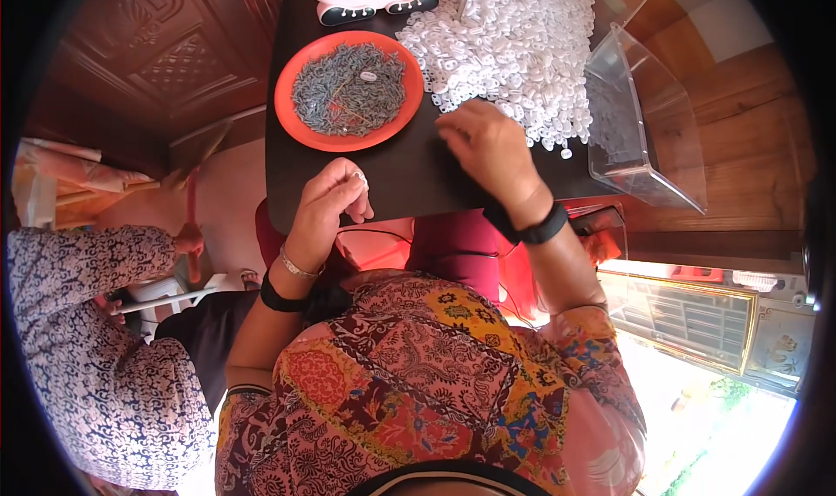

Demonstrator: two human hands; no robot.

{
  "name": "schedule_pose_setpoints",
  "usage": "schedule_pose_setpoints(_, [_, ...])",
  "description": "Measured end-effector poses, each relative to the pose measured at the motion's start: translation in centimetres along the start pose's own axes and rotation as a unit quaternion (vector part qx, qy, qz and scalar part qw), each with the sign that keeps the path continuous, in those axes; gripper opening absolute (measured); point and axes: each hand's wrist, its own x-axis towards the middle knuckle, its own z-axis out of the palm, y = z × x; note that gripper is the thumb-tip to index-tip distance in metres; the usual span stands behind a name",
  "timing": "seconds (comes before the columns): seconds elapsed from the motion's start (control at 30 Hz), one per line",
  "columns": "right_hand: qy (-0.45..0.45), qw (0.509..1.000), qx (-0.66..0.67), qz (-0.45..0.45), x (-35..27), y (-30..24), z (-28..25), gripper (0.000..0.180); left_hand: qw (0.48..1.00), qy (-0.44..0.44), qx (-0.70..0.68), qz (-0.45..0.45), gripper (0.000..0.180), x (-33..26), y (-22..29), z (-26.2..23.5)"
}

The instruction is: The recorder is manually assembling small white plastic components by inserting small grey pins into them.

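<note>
White oval pieces (522, 56) heap at the black table's (405, 178) far right corner; a red plate (284, 91) of slender grey parts (318, 78) sits left, presumably for easy reach. Right hand (492, 148): curled, contents indeterminable. Left hand (335, 200): pinching one small white piece (360, 180), near edge.

Heaped pieces (514, 60) on table (409, 182), plate (415, 82) left, bin (643, 130) right.

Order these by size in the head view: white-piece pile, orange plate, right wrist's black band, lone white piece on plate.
1. White-piece pile
2. Orange plate
3. Right wrist's black band
4. Lone white piece
</note>
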Motion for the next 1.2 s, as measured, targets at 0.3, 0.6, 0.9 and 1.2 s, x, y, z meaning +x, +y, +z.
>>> schedule_pose_setpoints(0.3, [-0.139, 0.950, -0.230, -0.158, 4.0, 2.6, 0.1, 0.004, 1.000, 0.003, -0.001, 0.005, 0.021, 0.4, -0.6, -0.1])
schedule_pose_setpoints(0.6, [-0.191, 0.917, -0.267, -0.228, 5.2, 1.9, 1.7, 0.006, 1.000, 0.006, -0.015, 0.012, 0.018, 0.3, -1.1, -0.6])
schedule_pose_setpoints(0.9, [-0.072, 0.997, -0.033, -0.015, 4.7, 3.1, 0.9, 0.008, 1.000, 0.009, -0.024, 0.004, 0.014, -0.2, -0.9, -0.6])
schedule_pose_setpoints(1.2, [-0.088, 0.858, 0.462, 0.206, 2.9, -0.7, -1.8, 0.017, 0.999, 0.018, -0.027, 0.026, 0.020, -1.0, 0.7, 0.1])
